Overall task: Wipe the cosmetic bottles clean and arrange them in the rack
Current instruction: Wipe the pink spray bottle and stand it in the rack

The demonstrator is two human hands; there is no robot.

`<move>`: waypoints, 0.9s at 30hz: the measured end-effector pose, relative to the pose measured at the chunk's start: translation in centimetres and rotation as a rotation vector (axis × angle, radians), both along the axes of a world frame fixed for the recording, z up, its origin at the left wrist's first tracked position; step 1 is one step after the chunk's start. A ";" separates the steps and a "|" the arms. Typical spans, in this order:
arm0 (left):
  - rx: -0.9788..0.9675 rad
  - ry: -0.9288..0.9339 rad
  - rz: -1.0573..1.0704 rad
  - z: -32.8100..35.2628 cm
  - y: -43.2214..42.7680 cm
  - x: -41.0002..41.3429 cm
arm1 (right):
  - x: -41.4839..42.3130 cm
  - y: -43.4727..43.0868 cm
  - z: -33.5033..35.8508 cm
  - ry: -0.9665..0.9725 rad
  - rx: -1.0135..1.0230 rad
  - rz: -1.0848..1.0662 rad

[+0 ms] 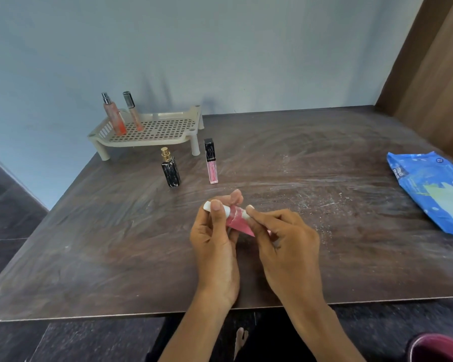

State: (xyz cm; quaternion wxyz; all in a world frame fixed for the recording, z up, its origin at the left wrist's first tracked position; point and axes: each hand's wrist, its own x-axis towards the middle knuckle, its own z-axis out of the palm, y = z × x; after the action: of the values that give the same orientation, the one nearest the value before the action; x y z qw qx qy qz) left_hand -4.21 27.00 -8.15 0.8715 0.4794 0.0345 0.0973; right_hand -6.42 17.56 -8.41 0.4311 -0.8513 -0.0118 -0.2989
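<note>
Head view: a dark brown wood-grain table (pixel 115 257), scuffed and dusted with pale streaks and specks, set against a pale blue-grey wall (pixel 220 48), with a brown wooden panel (pixel 434 74) rising at the far right corner. On the table, toward the wall and left of centre, a beige perforated rack (pixel 152 130) on short legs. Inside the rack, at its left end, an orange-tinted spray bottle (pixel 113 114) and a slim silver-capped tube (pixel 133 112), both leaning. Just in front of the rack, a black perfume bottle (pixel 171 169) with a gold top, and beside it a pink gloss tube (pixel 211 162) with a black cap, both upright. Far right of the rack, near the table edge, a crumpled blue wipes packet (pixel 429 186).

Nearer than the rack, over the table's middle, a small pink tube (pixel 237 218) with a white cap (pixel 215 206), held between both hands. Left hand (pixel 215 239) curled round the cap end, thumb laid over it. Right hand (pixel 285 239) pinching the pink end with a white wipe (pixel 247 215) under its fingertips. Tube lying roughly level, its flat crimped end pointing down and right.
</note>
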 end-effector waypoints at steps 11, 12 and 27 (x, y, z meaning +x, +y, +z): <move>-0.120 0.085 0.039 -0.2 0.2 -0.4 | -0.3 3.4 0.1 0.011 0.013 -0.025; -0.135 0.078 0.040 -0.2 0.2 -0.3 | -0.2 2.7 -0.4 -0.013 -0.055 -0.091; 0.037 -0.078 0.108 -0.6 -0.2 -0.7 | 0.2 0.5 -1.0 0.060 -0.145 -0.207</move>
State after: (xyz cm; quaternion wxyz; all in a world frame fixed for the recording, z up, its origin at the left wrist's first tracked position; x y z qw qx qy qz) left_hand -4.91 26.76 -8.77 0.8566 0.4888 0.0247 0.1633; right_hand -6.17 18.02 -9.41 0.3353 -0.8855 0.0672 -0.3145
